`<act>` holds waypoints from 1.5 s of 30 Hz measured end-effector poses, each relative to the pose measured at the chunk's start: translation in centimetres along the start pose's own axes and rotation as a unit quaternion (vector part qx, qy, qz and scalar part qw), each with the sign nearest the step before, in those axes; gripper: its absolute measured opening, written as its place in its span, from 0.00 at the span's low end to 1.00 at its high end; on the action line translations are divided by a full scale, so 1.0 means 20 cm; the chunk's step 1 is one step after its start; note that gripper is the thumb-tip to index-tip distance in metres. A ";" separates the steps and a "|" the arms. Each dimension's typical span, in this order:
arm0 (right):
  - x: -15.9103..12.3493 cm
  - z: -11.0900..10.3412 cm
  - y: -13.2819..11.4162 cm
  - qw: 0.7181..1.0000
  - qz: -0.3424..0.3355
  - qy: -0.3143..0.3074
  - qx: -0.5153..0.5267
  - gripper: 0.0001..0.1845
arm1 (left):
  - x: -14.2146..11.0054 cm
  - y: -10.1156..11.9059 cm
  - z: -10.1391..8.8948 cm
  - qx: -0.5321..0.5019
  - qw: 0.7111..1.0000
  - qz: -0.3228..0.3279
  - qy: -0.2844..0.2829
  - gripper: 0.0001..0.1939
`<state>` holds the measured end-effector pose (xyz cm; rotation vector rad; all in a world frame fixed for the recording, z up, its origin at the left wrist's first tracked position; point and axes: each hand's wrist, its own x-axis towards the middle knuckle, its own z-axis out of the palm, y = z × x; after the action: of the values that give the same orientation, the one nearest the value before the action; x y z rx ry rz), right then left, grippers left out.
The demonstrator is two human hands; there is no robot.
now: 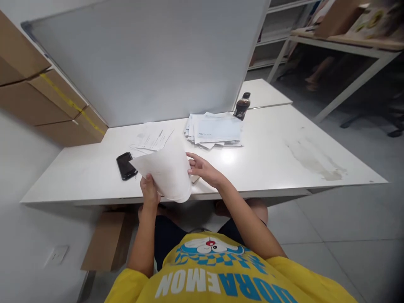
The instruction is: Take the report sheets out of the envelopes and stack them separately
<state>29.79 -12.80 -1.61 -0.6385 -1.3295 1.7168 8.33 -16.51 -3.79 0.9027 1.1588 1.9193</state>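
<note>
My left hand (150,191) grips white paper sheets (167,170) at their lower left, thumb on top. The paper is raised over the table's front edge and curls down on its right side. My right hand (203,168) is at that curled right edge, fingers apart, the tips touching or almost touching it. Behind the held paper lie loose printed sheets (153,139). To their left is a black phone-like device (126,165), partly covered by the paper's corner. A small light object (195,179) shows under my right hand, mostly hidden.
A messy paper stack (217,128) lies at the back of the white table (261,160), beside a dark drink bottle (242,106). A whiteboard (151,63) stands behind. Cardboard boxes (63,101) are piled at left; another box (105,240) is below. Grey stains mark the table's right.
</note>
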 end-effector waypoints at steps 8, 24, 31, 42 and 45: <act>-0.47 -0.25 0.02 0.943 -0.107 0.276 -0.151 0.11 | -0.06 -0.22 0.07 0.116 0.990 -0.028 -0.080 0.27; -0.51 -0.29 0.21 0.925 -0.007 0.295 -0.241 0.18 | -0.28 -0.34 0.03 0.191 0.972 -0.030 -0.132 0.19; -0.65 -0.19 0.22 0.929 0.094 0.286 -0.216 0.17 | -0.41 -0.29 -0.03 0.082 0.993 -0.081 -0.016 0.15; -0.88 -0.19 0.29 0.900 0.237 0.349 -0.104 0.19 | -0.11 -0.14 0.16 0.376 0.876 0.044 -0.299 0.14; -0.90 -0.16 0.28 0.909 0.239 0.328 -0.094 0.18 | 0.00 -0.15 0.35 0.368 0.806 0.091 -0.455 0.19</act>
<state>39.79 -27.03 -9.70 -1.6006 -0.8911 1.5169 14.87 -12.53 -4.12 2.1040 1.1754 0.8168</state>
